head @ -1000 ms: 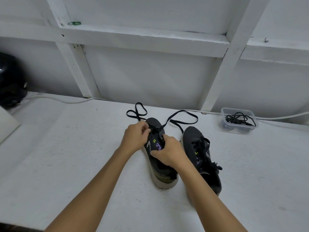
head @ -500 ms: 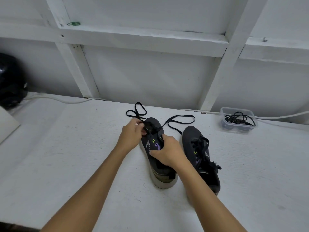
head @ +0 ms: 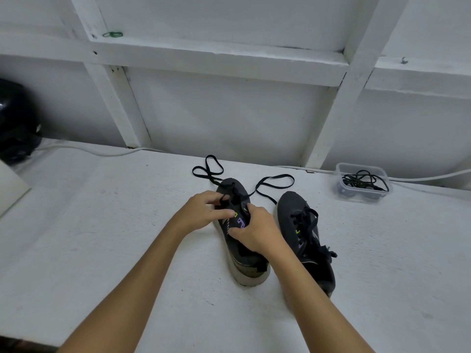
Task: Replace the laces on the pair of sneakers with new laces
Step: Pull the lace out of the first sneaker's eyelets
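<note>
Two dark grey sneakers stand side by side on the white table (head: 102,238). The left sneaker (head: 242,261) has a flat black lace (head: 274,183) threaded near its toe, both ends trailing in loops toward the wall. My left hand (head: 204,212) pinches the lace at the lower eyelets on the shoe's left side. My right hand (head: 254,230) grips the shoe's tongue and upper from the right. The right sneaker (head: 305,238) stands fully laced with a black lace, untouched.
A clear plastic tub (head: 363,183) holding tangled black laces sits at the back right. A white cable (head: 89,150) runs along the wall. A black rounded object (head: 15,128) sits at the far left beside a white board (head: 10,189).
My left hand has shifted slightly along the left sneaker's toe eyelets, working the lace. The right lace loop on the table has drawn in a little. My right hand keeps its hold.
</note>
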